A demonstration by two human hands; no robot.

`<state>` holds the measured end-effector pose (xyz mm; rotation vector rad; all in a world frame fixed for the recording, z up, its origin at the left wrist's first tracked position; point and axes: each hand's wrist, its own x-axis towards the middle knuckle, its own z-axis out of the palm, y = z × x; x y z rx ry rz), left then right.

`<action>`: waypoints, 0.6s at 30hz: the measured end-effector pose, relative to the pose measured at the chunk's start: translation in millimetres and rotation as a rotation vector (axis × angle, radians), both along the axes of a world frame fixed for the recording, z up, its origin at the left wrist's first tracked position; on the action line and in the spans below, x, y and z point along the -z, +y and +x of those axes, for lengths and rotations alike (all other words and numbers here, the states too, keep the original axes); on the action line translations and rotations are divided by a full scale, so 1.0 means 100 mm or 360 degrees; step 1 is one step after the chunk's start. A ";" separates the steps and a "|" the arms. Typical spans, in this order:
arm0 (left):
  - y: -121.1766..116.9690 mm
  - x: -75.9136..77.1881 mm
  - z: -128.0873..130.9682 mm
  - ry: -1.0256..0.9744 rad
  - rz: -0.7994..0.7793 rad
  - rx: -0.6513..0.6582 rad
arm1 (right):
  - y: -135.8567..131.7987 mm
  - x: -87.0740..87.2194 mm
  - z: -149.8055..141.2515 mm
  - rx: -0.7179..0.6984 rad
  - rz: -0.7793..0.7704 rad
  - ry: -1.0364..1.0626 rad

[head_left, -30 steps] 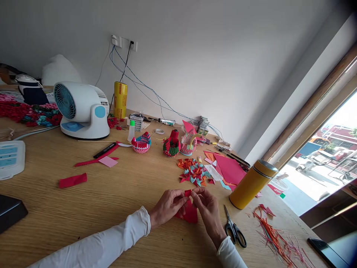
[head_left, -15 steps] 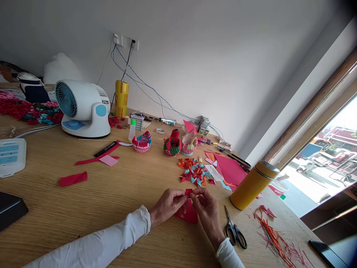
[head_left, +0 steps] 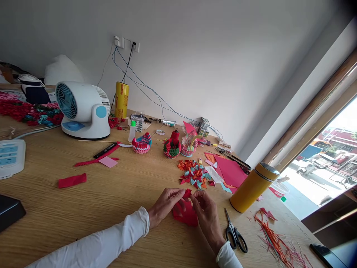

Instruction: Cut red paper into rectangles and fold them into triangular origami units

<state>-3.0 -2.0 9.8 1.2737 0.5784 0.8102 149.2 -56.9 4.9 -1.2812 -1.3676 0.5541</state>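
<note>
Between my fingertips is a small folded piece of red paper point(head_left: 187, 193). My left hand point(head_left: 166, 206) pinches its left side, and my right hand point(head_left: 205, 212) grips its right edge between thumb and fingers. Beneath the hands, more red paper point(head_left: 187, 214) lies flat on the wooden table, partly hidden by them. Beyond it sits a pile of small folded paper triangles point(head_left: 193, 173) in orange, red and light blue. Black-handled scissors point(head_left: 234, 232) rest to the right of my right hand, blades pointing away.
A yellow flask point(head_left: 252, 189) stands right of the hands, near red paper sheets point(head_left: 230, 169). Thin paper strips point(head_left: 275, 236) lie at the right. Folded-paper baskets point(head_left: 172, 146) stand farther back. At left are a white fan point(head_left: 83, 109) and a red strip point(head_left: 72, 181).
The small red paper has turned and now looks narrower between my fingers. My left fingers have straightened somewhat, exposing more of the red paper below. The view has shifted slightly.
</note>
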 end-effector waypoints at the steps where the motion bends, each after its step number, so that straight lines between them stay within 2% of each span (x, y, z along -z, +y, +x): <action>1: 0.01 -0.01 0.00 -0.0023 -0.0019 -0.0032 | 0.00 0.00 0.00 0.0000 0.0003 -0.0002; 8: 0.06 0.01 0.01 -0.0177 -0.0120 -0.0225 | 0.01 0.01 -0.02 -0.0041 0.0000 0.0159; 12: 0.06 0.02 0.01 -0.0271 -0.0162 -0.0177 | 0.04 0.04 -0.02 -0.0023 -0.0041 0.0325; 18: 0.05 0.05 0.01 -0.0244 -0.0160 -0.0140 | 0.04 0.07 -0.03 0.0021 -0.0061 0.0373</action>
